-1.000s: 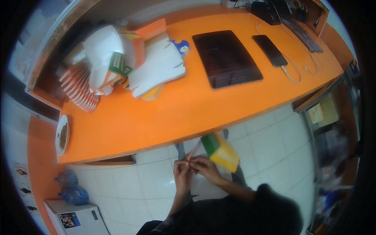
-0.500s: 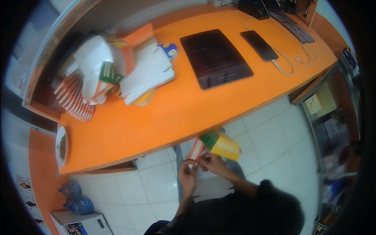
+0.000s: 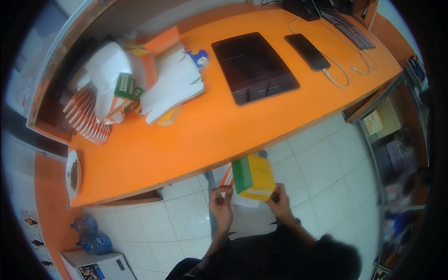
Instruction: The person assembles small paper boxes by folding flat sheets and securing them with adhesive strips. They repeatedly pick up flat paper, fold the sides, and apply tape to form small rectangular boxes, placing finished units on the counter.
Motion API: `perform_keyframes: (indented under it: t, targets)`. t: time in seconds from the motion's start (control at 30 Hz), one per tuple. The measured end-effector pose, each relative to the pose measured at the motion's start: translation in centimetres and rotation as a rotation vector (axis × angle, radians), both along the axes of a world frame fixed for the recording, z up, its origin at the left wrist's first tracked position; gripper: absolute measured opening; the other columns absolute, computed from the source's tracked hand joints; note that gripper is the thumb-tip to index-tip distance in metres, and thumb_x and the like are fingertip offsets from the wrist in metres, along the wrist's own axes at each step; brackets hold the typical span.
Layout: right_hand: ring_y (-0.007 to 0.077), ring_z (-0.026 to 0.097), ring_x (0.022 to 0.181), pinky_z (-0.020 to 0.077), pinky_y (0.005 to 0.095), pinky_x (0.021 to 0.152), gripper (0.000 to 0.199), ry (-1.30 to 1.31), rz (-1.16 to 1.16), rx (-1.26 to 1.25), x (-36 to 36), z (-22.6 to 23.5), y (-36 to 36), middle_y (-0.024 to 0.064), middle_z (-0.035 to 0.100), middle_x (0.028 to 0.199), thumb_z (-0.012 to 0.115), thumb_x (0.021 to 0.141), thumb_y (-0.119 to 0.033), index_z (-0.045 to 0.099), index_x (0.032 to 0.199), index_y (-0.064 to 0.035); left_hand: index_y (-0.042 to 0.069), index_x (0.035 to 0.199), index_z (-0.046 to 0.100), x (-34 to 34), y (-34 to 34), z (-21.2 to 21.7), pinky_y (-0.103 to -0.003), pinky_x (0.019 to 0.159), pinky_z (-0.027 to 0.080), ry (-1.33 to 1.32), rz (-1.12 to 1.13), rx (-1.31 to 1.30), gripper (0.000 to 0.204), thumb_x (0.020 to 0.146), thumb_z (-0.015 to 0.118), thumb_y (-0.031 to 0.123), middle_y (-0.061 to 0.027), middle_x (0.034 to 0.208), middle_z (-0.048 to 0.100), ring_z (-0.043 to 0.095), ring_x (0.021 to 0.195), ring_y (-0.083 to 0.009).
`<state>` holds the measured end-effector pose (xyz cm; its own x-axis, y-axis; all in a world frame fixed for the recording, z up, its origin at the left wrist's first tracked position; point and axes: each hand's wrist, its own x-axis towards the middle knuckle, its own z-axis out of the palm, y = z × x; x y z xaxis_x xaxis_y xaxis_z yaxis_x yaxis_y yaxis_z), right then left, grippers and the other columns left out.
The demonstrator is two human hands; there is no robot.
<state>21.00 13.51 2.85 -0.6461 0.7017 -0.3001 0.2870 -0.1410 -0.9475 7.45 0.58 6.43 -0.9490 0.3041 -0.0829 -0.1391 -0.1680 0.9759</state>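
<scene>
A yellow, green and orange cardboard box (image 3: pixel 260 178), with rows of pale spots on its sides, is held over my lap just below the desk edge. My left hand (image 3: pixel 221 204) pinches its orange side at the left. At the lower right corner of the yellow face, my right hand (image 3: pixel 280 201) grips with thumb and fingers. Beneath the box, a white sheet (image 3: pixel 252 218) with a notched edge lies on my lap. The inside of the box is hidden.
On the orange desk (image 3: pixel 196 144) lie a fanned stack of folded cartons (image 3: pixel 86 116), white card sheets (image 3: pixel 170 84), a black tablet (image 3: pixel 254 70) and a phone (image 3: pixel 307 51) on a cable. A bowl (image 3: pixel 72 175) sits at the left corner. Blue water bottles (image 3: pixel 95 242) stand below.
The box has turned so its yellow face points up toward me. My right hand has moved from beside the left hand out to the box's right corner.
</scene>
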Motion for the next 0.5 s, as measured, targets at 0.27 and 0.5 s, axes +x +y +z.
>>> perform_keyframes:
  t: [0.27,0.5]
  targets:
    - [0.0079,0.058,0.059,0.0447,0.0222,0.051,0.010,0.063,0.111,-0.215,1.1,4.0,2.1,0.0080,0.066,0.077,0.057,0.086,0.000,0.051,0.093,0.0009,0.005,0.098,0.059,0.9,0.8,0.7,-0.027,0.094,0.039,-0.216,-0.164,-0.129,0.016,0.084,0.067,0.007,-0.0114,0.116,0.053,0.052,0.105,-0.0174]
    - [0.0125,0.062,0.053,0.0449,0.0226,0.043,0.009,0.052,0.121,-0.242,-0.2,5.3,2.3,0.0101,0.066,0.073,0.058,0.081,0.000,0.051,0.088,0.0015,0.011,0.104,0.060,2.6,0.8,3.5,-0.046,0.097,0.036,0.914,-0.475,-0.698,0.041,0.070,0.079,0.025,-0.0141,0.116,0.052,0.049,0.112,-0.0333]
